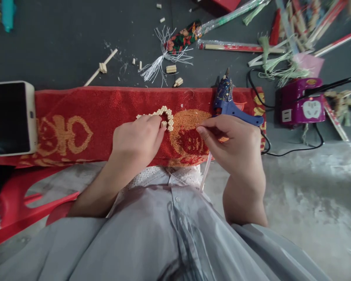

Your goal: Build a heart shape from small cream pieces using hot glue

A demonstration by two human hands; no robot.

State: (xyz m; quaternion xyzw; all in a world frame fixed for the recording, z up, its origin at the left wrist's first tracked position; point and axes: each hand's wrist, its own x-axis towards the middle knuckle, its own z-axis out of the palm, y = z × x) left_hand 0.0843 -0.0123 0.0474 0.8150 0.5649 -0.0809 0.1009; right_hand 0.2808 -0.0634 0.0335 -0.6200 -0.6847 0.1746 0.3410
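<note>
My left hand (138,141) is closed on a cream-coloured, bumpy piece (170,117) that looks built from small bead-like bits and curves into a loop. Its thumb and index finger press near the loop's lower left, hiding part of it. My right hand (235,142) hovers over the towel to the right, thumb and index finger pinched together; whatever lies between them is too small to make out. A blue hot glue gun (231,104) lies just beyond the right hand, nozzle pointing away from me. Below that hand a pale strip (206,171) hangs past the towel's edge.
A folded red towel (105,101) covers the table's near edge. A white-framed device (13,117) stands at left, a purple power socket (301,101) with black cords at right. White threads (160,58), small cream bits (171,69) and packaged sticks (236,47) lie behind. A red chair (14,199) is lower left.
</note>
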